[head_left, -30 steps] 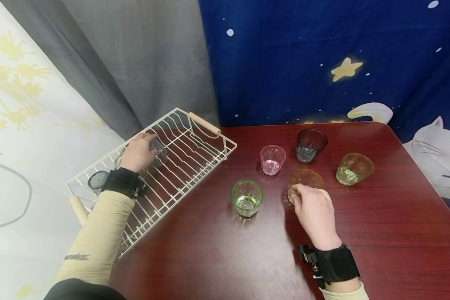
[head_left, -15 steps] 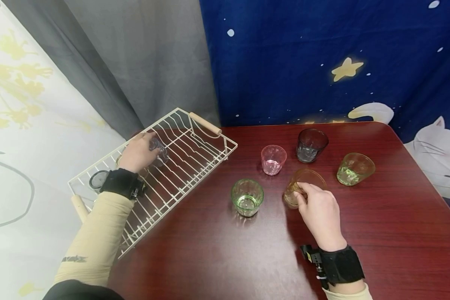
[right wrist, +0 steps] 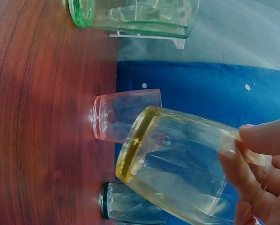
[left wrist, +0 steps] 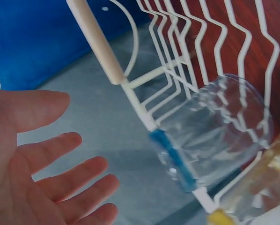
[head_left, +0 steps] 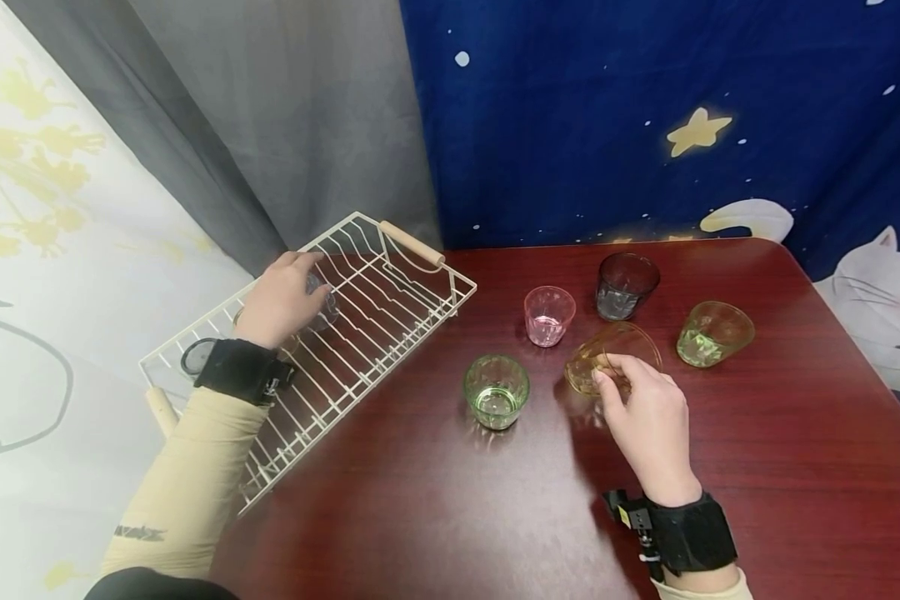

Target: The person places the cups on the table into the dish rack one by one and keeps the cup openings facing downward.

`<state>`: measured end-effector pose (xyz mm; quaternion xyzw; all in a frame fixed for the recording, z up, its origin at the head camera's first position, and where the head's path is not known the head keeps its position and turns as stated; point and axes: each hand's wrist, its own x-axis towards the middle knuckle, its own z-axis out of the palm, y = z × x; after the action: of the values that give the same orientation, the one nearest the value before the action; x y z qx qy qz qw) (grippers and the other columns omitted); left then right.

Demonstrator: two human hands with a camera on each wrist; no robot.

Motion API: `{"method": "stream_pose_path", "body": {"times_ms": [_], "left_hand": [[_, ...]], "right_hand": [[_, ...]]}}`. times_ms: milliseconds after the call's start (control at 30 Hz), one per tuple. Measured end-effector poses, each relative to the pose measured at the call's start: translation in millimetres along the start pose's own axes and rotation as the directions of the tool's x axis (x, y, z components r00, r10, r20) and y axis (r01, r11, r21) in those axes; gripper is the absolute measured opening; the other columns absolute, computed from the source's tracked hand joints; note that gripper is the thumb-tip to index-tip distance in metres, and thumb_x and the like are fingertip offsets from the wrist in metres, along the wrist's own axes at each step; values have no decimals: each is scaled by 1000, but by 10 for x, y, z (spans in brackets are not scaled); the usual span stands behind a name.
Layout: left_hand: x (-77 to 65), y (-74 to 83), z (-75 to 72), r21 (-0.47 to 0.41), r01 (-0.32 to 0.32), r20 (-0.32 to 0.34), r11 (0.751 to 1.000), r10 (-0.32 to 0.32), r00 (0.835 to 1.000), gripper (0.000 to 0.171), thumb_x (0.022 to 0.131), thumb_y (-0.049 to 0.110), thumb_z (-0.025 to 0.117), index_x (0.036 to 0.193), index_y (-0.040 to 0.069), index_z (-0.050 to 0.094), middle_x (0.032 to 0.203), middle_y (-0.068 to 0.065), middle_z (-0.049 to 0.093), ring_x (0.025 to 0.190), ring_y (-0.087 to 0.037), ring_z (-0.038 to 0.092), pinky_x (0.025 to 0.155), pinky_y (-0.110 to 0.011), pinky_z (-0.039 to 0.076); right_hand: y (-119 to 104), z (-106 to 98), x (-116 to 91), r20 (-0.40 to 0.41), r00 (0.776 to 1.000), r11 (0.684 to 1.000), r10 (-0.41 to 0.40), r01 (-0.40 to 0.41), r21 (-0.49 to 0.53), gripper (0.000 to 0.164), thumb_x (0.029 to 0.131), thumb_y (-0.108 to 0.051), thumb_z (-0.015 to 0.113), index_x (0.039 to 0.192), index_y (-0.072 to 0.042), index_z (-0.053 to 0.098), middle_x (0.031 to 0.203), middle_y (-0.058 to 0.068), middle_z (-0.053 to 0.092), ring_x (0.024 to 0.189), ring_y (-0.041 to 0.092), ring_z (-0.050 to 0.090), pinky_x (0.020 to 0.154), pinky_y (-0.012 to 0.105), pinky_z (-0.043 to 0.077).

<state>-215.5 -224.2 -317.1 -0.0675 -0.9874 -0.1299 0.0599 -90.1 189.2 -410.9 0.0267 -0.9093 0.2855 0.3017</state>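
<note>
Along left edge of surface [head_left: 435, 500], white wire rack [head_left: 412, 243] holds clear glass [left wrist: 215, 136]; left hand [head_left: 277, 304] just beside it, fingers spread wide, gripping nothing. Right of surface's middle, right hand [head_left: 648, 417] pinches amber glass [right wrist: 177, 159] near rim between thumb and fingers; glass tilted, base off surface. Pink glass [head_left: 549, 317] and dark glass [head_left: 626, 287] toward far edge; yellow-green glass [head_left: 712, 335] nearest right edge; green glass [head_left: 497, 393] between rack and amber glass.

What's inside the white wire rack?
A clear glass, an amber glass and a dark-rimmed glass. In the head view, the left hand and wristband hide anything else beneath.
</note>
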Motion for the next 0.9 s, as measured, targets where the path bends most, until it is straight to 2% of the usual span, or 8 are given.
{"method": "stream_pose_path", "body": {"times_ms": [200, 400, 433, 533, 667, 900], "left_hand": [[-64, 181, -89, 4, -42, -18, 999, 42, 999, 52, 93, 26, 57, 140, 4, 47, 141, -21, 49, 130, -40, 48, 107, -56, 41], [-210, 330, -159, -30, -67, 5, 997, 67, 998, 53, 94, 25, 57, 140, 2, 46, 143, -21, 48, 132, -39, 47, 108, -55, 40], [-229, 361, -168, -44, -74, 15, 996, 75, 997, 54, 94, 26, 57, 141, 1, 46, 144, -21, 48, 133, -39, 46, 109, -55, 39], [-269, 464, -180, -86, -97, 36, 992, 101, 994, 56, 94, 27, 57, 142, 1, 45, 145, -21, 47, 135, -38, 44, 112, -54, 37], [-317, 610, -181, -101, -125, 33, 987, 129, 991, 56, 94, 30, 57, 142, 3, 45, 145, -19, 48, 136, -36, 44, 113, -52, 37], [-421, 776, -151, -121, -171, 10, 978, 174, 985, 56, 95, 30, 57, 144, 6, 45, 145, -15, 50, 136, -32, 46, 112, -50, 39]], "right_hand": [[-21, -22, -19, -49, 999, 998, 7, -4, 66, 20, 81, -4, 73, 101, 0, 70, 84, 17, 73, 73, 33, 64, 70, 45, 44], [-78, 18, -58, -131, 991, 988, 5, 16, 156, 18, 80, -3, 74, 98, -3, 72, 80, 12, 73, 71, 26, 64, 68, 27, 43], [-89, 22, -58, -150, 989, 985, 11, 16, 172, 18, 80, -3, 74, 98, -3, 72, 79, 12, 73, 70, 22, 64, 67, 24, 43], [-114, 23, -49, -194, 980, 975, 42, 2, 224, 17, 80, -3, 74, 97, -4, 73, 78, 11, 72, 72, 1, 59, 68, 13, 42], [-137, 8, -38, -218, 973, 963, 76, -14, 270, 18, 79, -1, 75, 97, -3, 73, 78, 14, 72, 80, -22, 47, 71, 5, 39], [-185, -7, -42, -206, 969, 936, 138, -59, 348, 17, 81, 1, 73, 98, 0, 72, 80, 17, 72, 81, -23, 50, 73, 7, 42]]}}
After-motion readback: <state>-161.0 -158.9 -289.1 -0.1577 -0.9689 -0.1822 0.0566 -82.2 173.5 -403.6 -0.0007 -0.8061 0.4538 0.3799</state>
